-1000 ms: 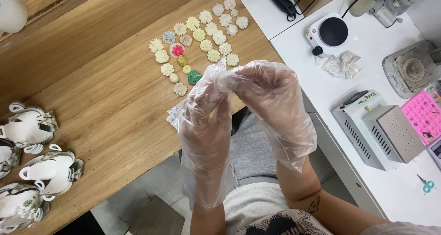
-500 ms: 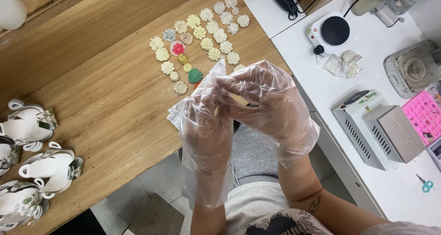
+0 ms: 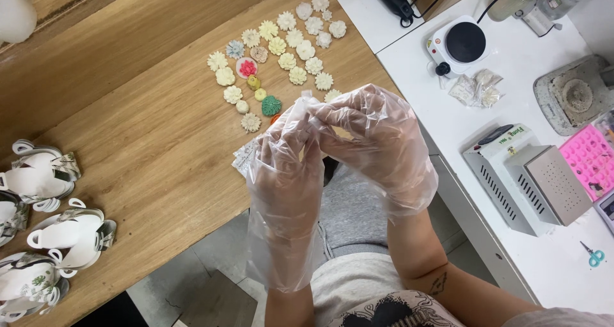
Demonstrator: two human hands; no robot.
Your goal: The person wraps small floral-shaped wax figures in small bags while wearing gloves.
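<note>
Above counter [image 3: 128,141] edge, left hand [image 3: 286,164] & right hand [image 3: 377,145] pinch thin, slippery plastic glove [image 3: 281,237] material; grip shut, hold cuff.

A loose, clear plastic glove [image 3: 284,193] covers the near-left hand down past the wrist, its crinkled fingertip pinched up, while a second like glove [image 3: 384,151] wraps the hand to its right, touching it.
</note>
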